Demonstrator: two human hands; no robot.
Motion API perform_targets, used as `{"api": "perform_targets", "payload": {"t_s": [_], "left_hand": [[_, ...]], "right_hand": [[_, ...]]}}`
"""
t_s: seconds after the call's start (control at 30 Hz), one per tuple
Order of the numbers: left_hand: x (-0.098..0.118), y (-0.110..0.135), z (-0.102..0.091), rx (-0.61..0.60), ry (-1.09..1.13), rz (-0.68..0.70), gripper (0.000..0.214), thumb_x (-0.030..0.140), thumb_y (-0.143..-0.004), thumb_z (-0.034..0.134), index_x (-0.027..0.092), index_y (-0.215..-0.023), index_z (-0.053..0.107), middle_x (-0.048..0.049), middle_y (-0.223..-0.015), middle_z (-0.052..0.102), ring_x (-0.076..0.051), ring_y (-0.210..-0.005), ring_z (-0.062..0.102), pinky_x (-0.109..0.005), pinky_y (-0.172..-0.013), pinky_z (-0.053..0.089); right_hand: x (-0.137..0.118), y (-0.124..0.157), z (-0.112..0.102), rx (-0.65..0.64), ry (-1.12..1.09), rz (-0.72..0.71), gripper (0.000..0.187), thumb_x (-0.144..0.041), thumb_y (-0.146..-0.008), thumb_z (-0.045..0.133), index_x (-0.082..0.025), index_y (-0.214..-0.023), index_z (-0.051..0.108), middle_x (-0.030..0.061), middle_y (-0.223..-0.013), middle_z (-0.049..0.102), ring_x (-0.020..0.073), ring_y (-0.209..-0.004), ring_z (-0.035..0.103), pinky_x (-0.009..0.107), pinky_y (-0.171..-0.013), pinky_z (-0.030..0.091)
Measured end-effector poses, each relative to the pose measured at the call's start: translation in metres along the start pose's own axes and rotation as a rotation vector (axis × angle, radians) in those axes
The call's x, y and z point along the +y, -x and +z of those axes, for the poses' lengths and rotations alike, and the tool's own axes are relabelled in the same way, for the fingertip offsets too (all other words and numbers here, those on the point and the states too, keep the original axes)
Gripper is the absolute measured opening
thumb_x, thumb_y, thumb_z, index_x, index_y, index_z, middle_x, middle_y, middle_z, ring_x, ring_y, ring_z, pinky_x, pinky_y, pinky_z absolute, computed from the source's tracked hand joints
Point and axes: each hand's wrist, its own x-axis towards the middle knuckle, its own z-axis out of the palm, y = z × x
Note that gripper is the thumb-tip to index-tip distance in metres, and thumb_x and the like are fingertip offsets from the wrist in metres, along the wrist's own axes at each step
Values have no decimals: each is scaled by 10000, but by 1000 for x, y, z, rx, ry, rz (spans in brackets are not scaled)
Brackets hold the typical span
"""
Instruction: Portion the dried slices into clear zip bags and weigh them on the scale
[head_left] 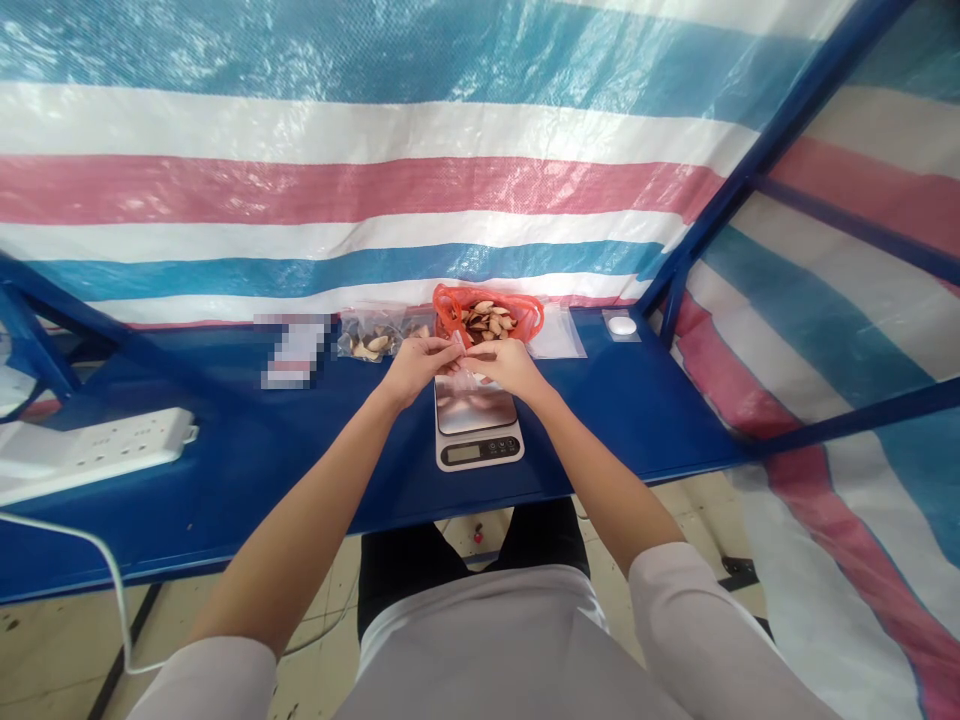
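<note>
1. Your left hand (416, 370) and your right hand (510, 365) are both narrow. Their fingers meet and pinch what looks like a small clear plastic bag (461, 372). It is thin and hard to see, so hold it softly to keep it from tearing.
2. The small clear plastic bag is up above the steel plate (475, 407) of a digital scale (480, 452). Keep it over the middle of the plate. You can read the scale's screen (461, 453) best if your hands stay clear of it.
3. Just past your fingers, an orange plastic bag (447, 310) holds pale brown nuts (486, 320).
4. To the left of it is a clear bag of nuts (371, 342). To the right lie a flat clear bag (556, 335) and a small white round thing (622, 325).
5. All of this sits on a blue table (225, 460), with a white power strip (90, 450) near its left end.
</note>
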Motion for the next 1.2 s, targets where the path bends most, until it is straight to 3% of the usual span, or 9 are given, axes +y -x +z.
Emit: {"api": "perform_targets", "payload": {"t_s": [0.27, 0.5, 0.8, 1.2], "left_hand": [[-2, -1, 1, -12, -43, 49, 405, 497, -560, 912, 139, -666, 755, -39, -622, 676, -137, -586, 581, -284, -616, 501], [-6, -2, -1, -27, -74, 69, 435, 540, -548, 907, 144, -646, 757, -43, -613, 675, -133, -574, 576, -271, -595, 499], [-11, 0, 0, -14, 29, -15, 487, 538, -535, 920, 124, -747, 775, -47, -659, 697, -139, -615, 607, -280, -642, 517], [-8, 6, 13, 76, 61, -19, 472, 492, -530, 922, 103, -724, 740, -38, -634, 686, -129, -577, 609, -287, -637, 537]], "right_hand": [[7, -2, -1, 21, 5, 48, 246, -408, -851, 707, -195, -861, 830, 19, -705, 737, 175, -593, 696, 312, -597, 616], [10, -4, -2, 117, 68, 68, 133, -276, -804, 719, -188, -805, 819, 4, -648, 723, 161, -593, 674, 273, -597, 563], [7, 4, 0, 1, -237, 202, 166, -310, -802, 737, -182, -887, 798, 41, -813, 771, 220, -677, 744, 321, -568, 615], [-2, 11, 0, -4, 128, -69, 168, -288, -865, 732, -212, -984, 823, 26, -913, 807, 203, -848, 746, 294, -820, 556]]}}
